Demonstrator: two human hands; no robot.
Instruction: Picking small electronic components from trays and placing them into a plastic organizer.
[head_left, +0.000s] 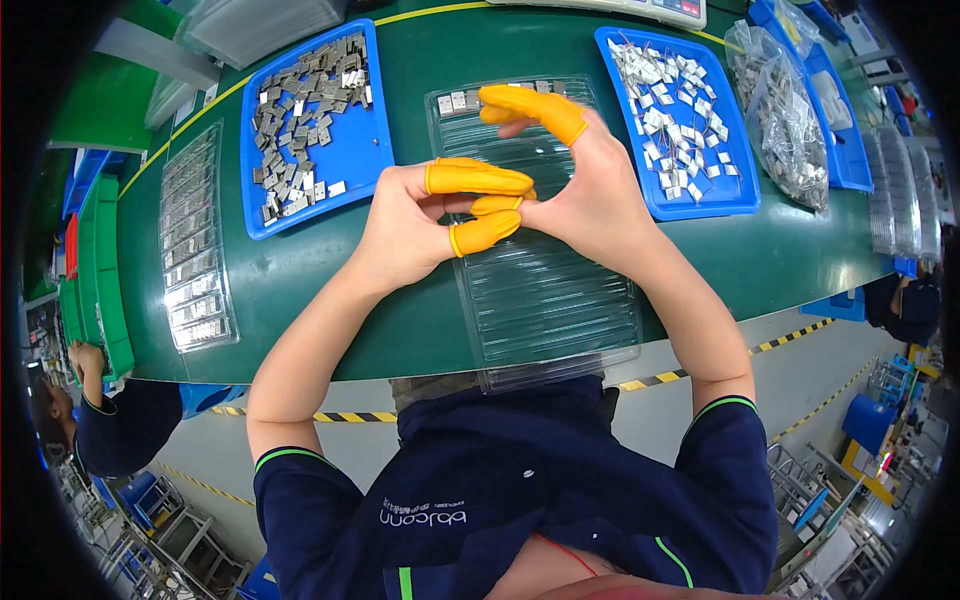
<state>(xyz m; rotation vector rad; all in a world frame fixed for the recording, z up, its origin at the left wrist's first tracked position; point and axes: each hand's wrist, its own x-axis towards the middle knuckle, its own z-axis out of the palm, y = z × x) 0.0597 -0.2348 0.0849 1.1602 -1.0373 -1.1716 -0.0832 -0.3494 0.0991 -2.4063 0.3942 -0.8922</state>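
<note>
We look down on two hands at work above a green counter (290, 280), their covered fingertips wearing yellow cots (480, 177). The left hand (410, 225) brings its fingers and thumb close around the tip of the right thumb; we cannot tell whether anything small is pinched there. The right hand (597, 175) is spread wide — its thumb meets the left fingertips while its forefinger arches well away, toward the far end of a clear tray (560, 310).

That tray lies beneath both hands, its near end reaching past the counter's edge toward the wearer's dark shirt (600, 440). Along its far end we see a row of parts (459, 100), partly hidden by the right fingers; ridged slots run down the rest.

To the left, a blue bin (355, 150) holds scattered metal pieces (290, 130), and beyond it a second tray (224, 245) lies filled with parts. To the right, another blue bin (700, 208) carries white pieces (672, 120) with thin wires, beside a bulging plastic bag (790, 130). At far left — near a green bin (100, 270) — we glimpse a co-worker's hand (88, 358).
</note>
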